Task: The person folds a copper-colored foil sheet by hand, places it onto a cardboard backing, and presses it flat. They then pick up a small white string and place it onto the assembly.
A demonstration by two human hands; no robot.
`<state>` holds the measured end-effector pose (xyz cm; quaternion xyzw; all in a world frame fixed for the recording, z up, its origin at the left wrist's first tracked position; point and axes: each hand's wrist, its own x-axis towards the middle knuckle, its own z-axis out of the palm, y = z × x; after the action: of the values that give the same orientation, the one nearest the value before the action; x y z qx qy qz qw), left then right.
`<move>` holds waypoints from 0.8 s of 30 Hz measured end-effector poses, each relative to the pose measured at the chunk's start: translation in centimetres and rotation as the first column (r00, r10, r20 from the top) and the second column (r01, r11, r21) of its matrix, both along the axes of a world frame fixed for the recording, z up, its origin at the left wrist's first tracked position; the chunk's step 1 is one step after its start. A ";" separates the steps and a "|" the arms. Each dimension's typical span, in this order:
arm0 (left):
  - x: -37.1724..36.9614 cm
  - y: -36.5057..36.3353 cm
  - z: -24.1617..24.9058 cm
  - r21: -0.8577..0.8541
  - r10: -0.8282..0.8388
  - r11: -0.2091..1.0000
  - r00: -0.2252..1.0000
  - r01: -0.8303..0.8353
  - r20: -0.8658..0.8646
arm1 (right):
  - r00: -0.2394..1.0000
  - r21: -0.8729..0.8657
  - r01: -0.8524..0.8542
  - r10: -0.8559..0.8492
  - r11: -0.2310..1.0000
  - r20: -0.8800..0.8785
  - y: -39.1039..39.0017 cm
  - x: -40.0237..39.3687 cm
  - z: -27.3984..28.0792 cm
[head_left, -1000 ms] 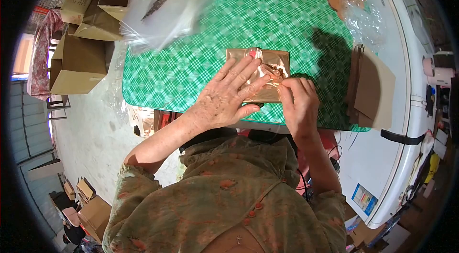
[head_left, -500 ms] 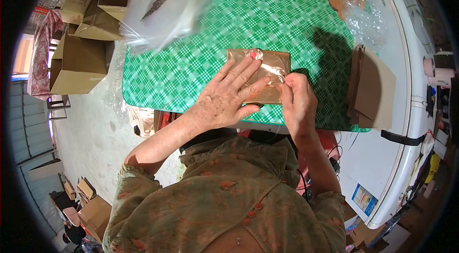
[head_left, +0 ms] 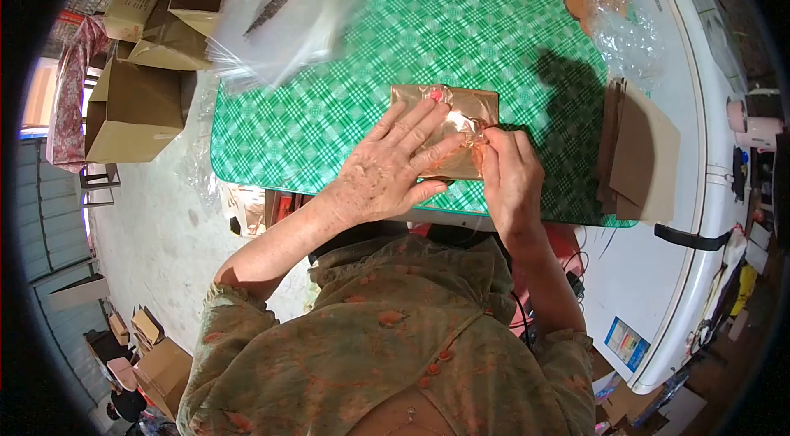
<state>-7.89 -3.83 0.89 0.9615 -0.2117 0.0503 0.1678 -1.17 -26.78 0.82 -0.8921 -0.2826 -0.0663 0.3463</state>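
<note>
A flat, square brown packet in shiny clear plastic lies on the table in front of me, a small red spot near its far edge. My left hand rests flat on the packet, fingers stretched out and slightly apart. At the packet's right side, the thumb and fingertips of my right hand pinch the clear plastic wrapper, which is wrinkled and catches the light. The fingers hide part of the pinched edge.
A green checked cloth covers the table. At the far left lies a stack of clear plastic bags. Brown cardboard sheets stand at the right, near crumpled clear plastic and a white fridge. Open cardboard boxes are left of the table.
My right fingertips have shifted slightly to the left over the packet, and the plastic there is more bunched. My left hand has stayed in place.
</note>
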 end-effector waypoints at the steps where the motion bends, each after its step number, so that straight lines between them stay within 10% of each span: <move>1: 0.0 0.0 -0.1 0.001 0.002 1.000 1.000 -0.002 0.000 | 1.000 0.001 -0.006 0.006 1.000 0.015 0.0 0.1 -0.2; 24: -0.1 0.0 0.0 0.002 0.001 1.000 1.000 -0.001 0.000 | 0.973 -0.197 0.036 0.011 0.980 0.229 1.4 0.2 1.0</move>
<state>-8.03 -3.82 0.84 0.9618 -0.2114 0.0502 0.1666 -1.02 -25.43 1.80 -0.9105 -0.3202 -0.1423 0.2195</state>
